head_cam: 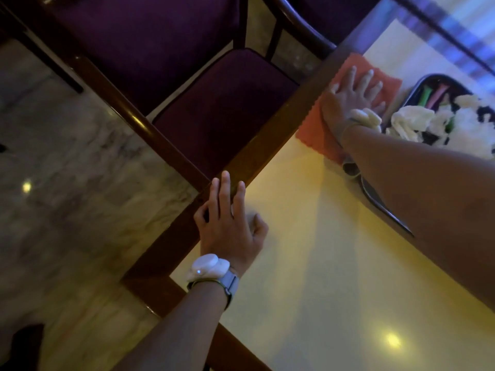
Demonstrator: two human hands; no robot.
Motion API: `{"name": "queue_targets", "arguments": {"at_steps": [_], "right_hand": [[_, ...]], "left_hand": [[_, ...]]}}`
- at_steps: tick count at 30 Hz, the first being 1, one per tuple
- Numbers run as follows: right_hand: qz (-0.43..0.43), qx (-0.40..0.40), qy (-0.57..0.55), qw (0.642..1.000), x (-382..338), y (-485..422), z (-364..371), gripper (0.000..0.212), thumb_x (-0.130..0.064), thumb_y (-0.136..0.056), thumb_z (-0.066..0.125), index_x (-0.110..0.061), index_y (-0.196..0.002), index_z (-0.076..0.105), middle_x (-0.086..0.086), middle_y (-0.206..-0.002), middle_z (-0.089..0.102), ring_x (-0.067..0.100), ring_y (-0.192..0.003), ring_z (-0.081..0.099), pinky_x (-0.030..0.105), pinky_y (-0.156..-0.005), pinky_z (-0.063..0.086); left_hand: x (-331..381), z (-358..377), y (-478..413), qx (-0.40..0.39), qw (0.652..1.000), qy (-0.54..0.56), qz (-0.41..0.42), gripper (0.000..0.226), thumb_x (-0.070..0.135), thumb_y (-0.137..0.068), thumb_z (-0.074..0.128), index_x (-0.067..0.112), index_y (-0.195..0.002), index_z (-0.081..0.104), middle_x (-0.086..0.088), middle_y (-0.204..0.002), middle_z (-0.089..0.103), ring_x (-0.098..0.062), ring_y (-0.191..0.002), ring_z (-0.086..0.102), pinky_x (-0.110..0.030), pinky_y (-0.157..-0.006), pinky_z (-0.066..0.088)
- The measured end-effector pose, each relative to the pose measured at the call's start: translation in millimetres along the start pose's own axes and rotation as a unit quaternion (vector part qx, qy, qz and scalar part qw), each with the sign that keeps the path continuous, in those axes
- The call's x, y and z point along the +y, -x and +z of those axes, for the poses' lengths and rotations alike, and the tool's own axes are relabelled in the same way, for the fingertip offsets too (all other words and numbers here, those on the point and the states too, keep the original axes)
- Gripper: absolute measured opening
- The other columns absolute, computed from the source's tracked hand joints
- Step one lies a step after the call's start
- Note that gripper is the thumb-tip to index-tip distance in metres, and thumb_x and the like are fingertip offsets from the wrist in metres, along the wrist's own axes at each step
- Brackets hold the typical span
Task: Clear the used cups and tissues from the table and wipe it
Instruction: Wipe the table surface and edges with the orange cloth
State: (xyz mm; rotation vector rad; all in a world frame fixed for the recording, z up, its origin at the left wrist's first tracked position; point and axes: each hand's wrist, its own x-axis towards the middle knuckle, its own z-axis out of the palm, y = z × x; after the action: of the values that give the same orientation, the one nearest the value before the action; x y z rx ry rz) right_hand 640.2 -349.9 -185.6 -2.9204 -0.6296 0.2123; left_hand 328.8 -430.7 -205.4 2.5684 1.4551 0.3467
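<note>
One left hand [231, 227], one right hand [348, 99], one orange cloth [313, 131], one tray [435, 77], one table [308, 263].

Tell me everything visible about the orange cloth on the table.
The orange cloth, soft-looking textured fabric, lies spread flat at the table's dark wooden edge. The right hand presses on its middle with straight, spread fingers. Its right side lies close to a dark tray of crumpled tissues; whether they touch is unclear.

The left hand [230, 226] lies palm down, fingers mostly straight and close together, thumb bent out to its right. The right hand [351, 96] is stretched farther forward on a straight bare arm, palm down, fingers spread flat.
</note>
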Motion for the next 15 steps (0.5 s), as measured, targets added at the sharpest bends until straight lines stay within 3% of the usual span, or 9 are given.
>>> {"name": "queue_targets", "arguments": {"at_steps": [6, 15], "right_hand": [[-0.244, -0.054, 0.054, 0.967, 13, 16, -1, 0.056, -0.047, -0.1, 0.014, -0.036, -0.154, 0.003, -0.003, -0.164, -0.002, 0.026, -0.15, -0.004, 0.052, -0.119, 0.003], [-0.343, -0.06, 0.095, 0.933, 29, 120, 10, 0.056, -0.049, -0.101, 0.013, -0.036, -0.154, 0.001, -0.005, -0.164, 0.0, 0.025, -0.151, -0.002, 0.052, -0.119, 0.008]], "left_hand": [[1, 1, 0, -0.002, 1.0, 0.007, 0.001, 0.067, 0.044, -0.077, 0.054, 0.014, -0.137, 0.051, -0.011, -0.153, 0.035, -0.028, -0.141, 0.031, -0.046, -0.094, 0.033], [-1, 1, 3, 0.008, 1.0, 0.012, -0.001, 0.064, 0.044, -0.079, 0.054, 0.014, -0.136, 0.051, -0.011, -0.152, 0.036, -0.027, -0.14, 0.033, -0.045, -0.093, 0.032]]}}
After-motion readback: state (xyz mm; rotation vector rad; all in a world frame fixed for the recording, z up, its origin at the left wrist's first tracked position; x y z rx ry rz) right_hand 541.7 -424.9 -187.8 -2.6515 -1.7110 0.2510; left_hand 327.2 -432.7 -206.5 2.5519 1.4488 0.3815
